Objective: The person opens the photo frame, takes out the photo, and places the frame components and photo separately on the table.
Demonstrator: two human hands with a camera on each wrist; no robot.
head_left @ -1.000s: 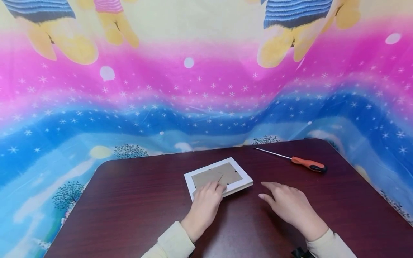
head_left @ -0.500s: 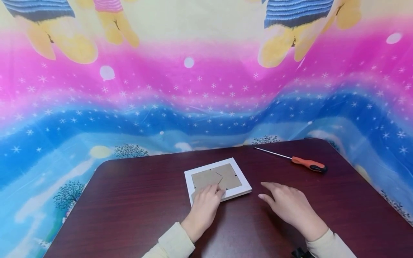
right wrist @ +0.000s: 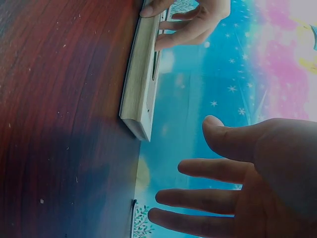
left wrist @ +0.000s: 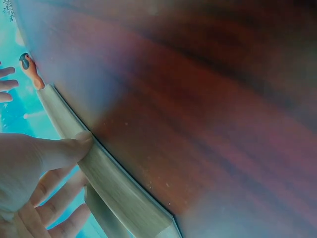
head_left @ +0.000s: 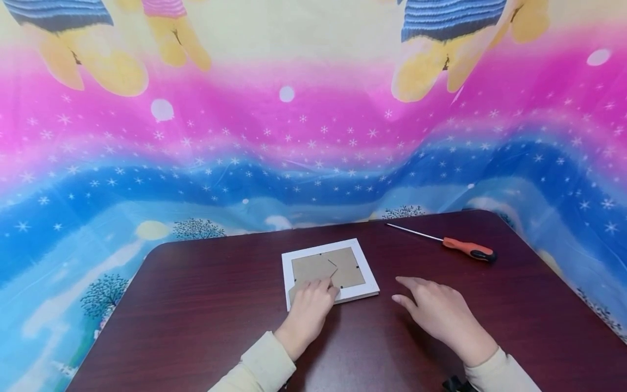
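A white picture frame (head_left: 364, 272) lies face down on the dark wood table (head_left: 206, 316), its brown cardboard backing (head_left: 343, 264) facing up. My left hand (head_left: 318, 288) holds the frame's near left corner, fingers on the backing and thumb against the side edge (left wrist: 114, 188). The right wrist view shows that same grip on the frame (right wrist: 141, 84). My right hand (head_left: 416, 296) is open with spread fingers (right wrist: 213, 171) just right of the frame, holding nothing.
An orange-handled screwdriver (head_left: 465, 249) lies at the back right of the table, its shaft pointing left. A colourful printed sheet (head_left: 294, 152) hangs behind and around the table. The table's rounded edge (head_left: 147, 256) runs close behind the frame.
The frame has turned slightly clockwise under my left hand and now lies flatter. My right hand and the screwdriver have stayed put.
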